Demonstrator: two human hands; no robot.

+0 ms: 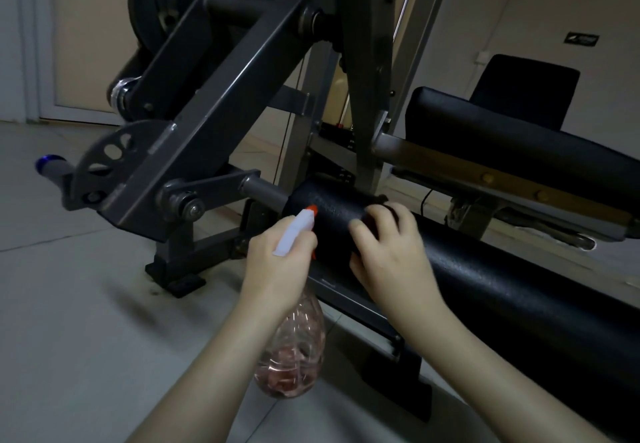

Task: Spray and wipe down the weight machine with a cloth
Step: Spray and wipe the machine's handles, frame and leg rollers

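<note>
"Now, findings, largest first?"

"Weight machine [221, 103]: grey frame, standing on the floor. Its black roller pad [502, 286] is the surface being treated. Spray bottle [294, 356]: the left hand [277, 262] grips its neck, nozzle right at the pad's left end. The right hand [391, 252] curls over the pad, fingers bent on a dark wad, probably the cloth [391, 207]."

"Recommendation?"

"Back the nozzle off so the mist spreads, then wipe along the pad and round its underside."

"Anything unverified?"

"The cloth merges with the black foam. The trigger finger is hidden, and the pad's right end is cut off."
</note>
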